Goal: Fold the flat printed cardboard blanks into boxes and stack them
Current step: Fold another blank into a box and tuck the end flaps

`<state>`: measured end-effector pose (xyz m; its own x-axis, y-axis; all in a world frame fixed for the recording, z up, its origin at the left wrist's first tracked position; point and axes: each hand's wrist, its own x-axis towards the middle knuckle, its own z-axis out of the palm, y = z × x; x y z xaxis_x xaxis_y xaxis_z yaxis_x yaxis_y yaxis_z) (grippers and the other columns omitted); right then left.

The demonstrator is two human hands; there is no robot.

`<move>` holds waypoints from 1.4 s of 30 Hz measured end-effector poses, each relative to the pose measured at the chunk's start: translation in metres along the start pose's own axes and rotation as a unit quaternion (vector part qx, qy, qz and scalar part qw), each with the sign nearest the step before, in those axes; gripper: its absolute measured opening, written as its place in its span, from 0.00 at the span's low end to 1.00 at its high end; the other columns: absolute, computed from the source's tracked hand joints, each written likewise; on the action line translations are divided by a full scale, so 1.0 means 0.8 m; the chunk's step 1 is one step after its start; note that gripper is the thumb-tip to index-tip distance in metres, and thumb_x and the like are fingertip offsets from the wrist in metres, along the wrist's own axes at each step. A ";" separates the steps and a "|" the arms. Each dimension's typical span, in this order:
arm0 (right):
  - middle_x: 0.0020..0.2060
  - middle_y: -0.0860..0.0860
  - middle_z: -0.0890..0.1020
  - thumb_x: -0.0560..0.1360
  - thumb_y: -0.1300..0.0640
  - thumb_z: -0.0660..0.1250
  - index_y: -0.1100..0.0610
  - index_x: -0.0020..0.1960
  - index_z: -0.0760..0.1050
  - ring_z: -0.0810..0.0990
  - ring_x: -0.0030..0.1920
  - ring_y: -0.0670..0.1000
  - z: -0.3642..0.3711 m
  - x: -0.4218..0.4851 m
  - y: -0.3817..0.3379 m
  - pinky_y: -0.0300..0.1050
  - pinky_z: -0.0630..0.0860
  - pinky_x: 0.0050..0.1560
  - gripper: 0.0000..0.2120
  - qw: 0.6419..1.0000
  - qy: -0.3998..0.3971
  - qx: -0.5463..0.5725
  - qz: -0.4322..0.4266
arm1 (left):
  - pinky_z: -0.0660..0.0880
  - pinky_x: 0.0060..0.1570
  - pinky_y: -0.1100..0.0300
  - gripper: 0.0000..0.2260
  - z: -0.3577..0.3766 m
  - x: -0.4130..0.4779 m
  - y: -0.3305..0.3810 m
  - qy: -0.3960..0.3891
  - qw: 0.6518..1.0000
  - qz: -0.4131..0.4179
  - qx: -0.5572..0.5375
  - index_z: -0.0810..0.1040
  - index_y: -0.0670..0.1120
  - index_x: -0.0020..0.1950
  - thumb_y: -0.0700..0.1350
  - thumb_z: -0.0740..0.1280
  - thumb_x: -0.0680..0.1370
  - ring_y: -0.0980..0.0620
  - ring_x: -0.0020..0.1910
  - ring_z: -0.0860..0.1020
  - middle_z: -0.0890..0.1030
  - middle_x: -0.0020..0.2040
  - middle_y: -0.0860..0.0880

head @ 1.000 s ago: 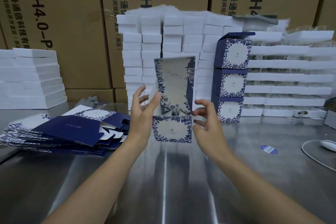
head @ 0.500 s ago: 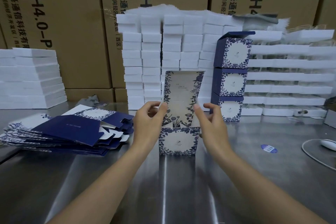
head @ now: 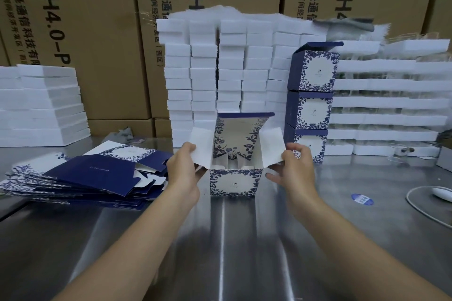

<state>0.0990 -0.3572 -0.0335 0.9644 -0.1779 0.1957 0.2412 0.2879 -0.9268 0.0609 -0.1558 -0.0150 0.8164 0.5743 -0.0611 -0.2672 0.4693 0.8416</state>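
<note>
White side flaps pinched, one per hand: left hand [head: 182, 173] grips left flap [head: 201, 146], right hand [head: 292, 171] grips right flap [head: 271, 145]. Hands apart, either side of box [head: 233, 182]. Box upright on steel table [head: 220, 239], top open, lid panel [head: 241, 137] standing at back, flaps splayed outward. Just left of left hand, pile of flat blanks [head: 93, 176]. Behind right hand, stack of three folded boxes [head: 311, 102]. Along back, white foam blocks [head: 220, 68], brown cartons [head: 97, 32].
</note>
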 end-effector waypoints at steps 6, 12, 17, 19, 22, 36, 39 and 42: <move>0.54 0.51 0.79 0.76 0.65 0.70 0.55 0.55 0.80 0.78 0.53 0.54 -0.005 -0.016 -0.019 0.50 0.76 0.56 0.10 0.774 -0.008 -0.366 -0.517 | 0.73 0.47 0.52 0.04 0.009 -0.017 -0.010 -0.042 0.970 0.179 0.158 0.80 0.47 0.50 0.42 0.66 0.82 0.53 0.41 0.73 0.77 0.44 0.53; 0.49 0.51 0.82 0.78 0.61 0.62 0.52 0.57 0.79 0.82 0.49 0.59 0.015 -0.044 -0.020 0.52 0.78 0.44 0.12 0.688 -0.178 -0.548 -0.442 | 0.68 0.40 0.48 0.03 0.012 -0.032 -0.020 -0.109 0.930 0.274 0.218 0.76 0.44 0.48 0.39 0.63 0.79 0.52 0.35 0.69 0.76 0.38 0.48; 0.60 0.55 0.84 0.81 0.55 0.59 0.47 0.67 0.76 0.81 0.59 0.62 -0.001 -0.027 -0.008 0.54 0.80 0.54 0.17 0.695 -0.191 -0.643 -0.259 | 0.66 0.35 0.51 0.06 0.011 -0.041 -0.032 -0.187 0.890 0.328 0.253 0.74 0.46 0.48 0.43 0.60 0.74 0.51 0.36 0.68 0.76 0.41 0.44; 0.66 0.54 0.80 0.82 0.51 0.58 0.45 0.70 0.74 0.79 0.64 0.62 -0.008 -0.018 -0.003 0.52 0.78 0.60 0.18 0.685 -0.187 -0.672 -0.213 | 0.69 0.34 0.59 0.06 0.011 -0.045 -0.038 -0.226 0.870 0.348 0.266 0.74 0.49 0.49 0.41 0.61 0.75 0.52 0.36 0.71 0.78 0.41 0.49; 0.63 0.52 0.78 0.82 0.52 0.61 0.48 0.64 0.76 0.76 0.67 0.60 -0.014 -0.004 0.005 0.47 0.73 0.61 0.12 0.711 -0.185 -0.646 -0.206 | 0.70 0.34 0.68 0.10 0.014 -0.056 -0.046 -0.284 0.841 0.372 0.271 0.75 0.55 0.51 0.41 0.61 0.75 0.57 0.38 0.76 0.80 0.42 0.57; 0.65 0.46 0.80 0.78 0.54 0.58 0.50 0.67 0.75 0.76 0.63 0.52 -0.028 -0.004 0.000 0.45 0.72 0.62 0.20 0.666 -0.246 -0.638 -0.298 | 0.72 0.43 0.56 0.10 0.015 -0.072 -0.051 -0.392 0.828 0.335 0.221 0.77 0.51 0.54 0.41 0.63 0.74 0.43 0.43 0.76 0.79 0.45 0.45; 0.54 0.45 0.81 0.80 0.53 0.59 0.50 0.58 0.76 0.78 0.57 0.51 -0.028 -0.002 0.011 0.36 0.70 0.56 0.10 0.684 -0.254 -0.622 -0.285 | 0.74 0.42 0.58 0.10 0.017 -0.076 -0.054 -0.409 0.828 0.322 0.211 0.77 0.49 0.54 0.43 0.64 0.74 0.42 0.44 0.76 0.78 0.46 0.41; 0.57 0.47 0.84 0.80 0.49 0.62 0.50 0.62 0.79 0.81 0.59 0.54 -0.023 -0.002 0.011 0.48 0.77 0.59 0.15 0.723 -0.268 -0.590 -0.240 | 0.74 0.44 0.62 0.12 0.021 -0.077 -0.051 -0.395 0.847 0.307 0.180 0.78 0.53 0.53 0.39 0.63 0.75 0.51 0.45 0.77 0.80 0.47 0.45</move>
<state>0.0977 -0.3718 -0.0474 0.7801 0.4902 0.3887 0.6064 -0.7455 -0.2767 0.0302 -0.2214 -0.0366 0.7069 -0.0582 0.7049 -0.7073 -0.0722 0.7032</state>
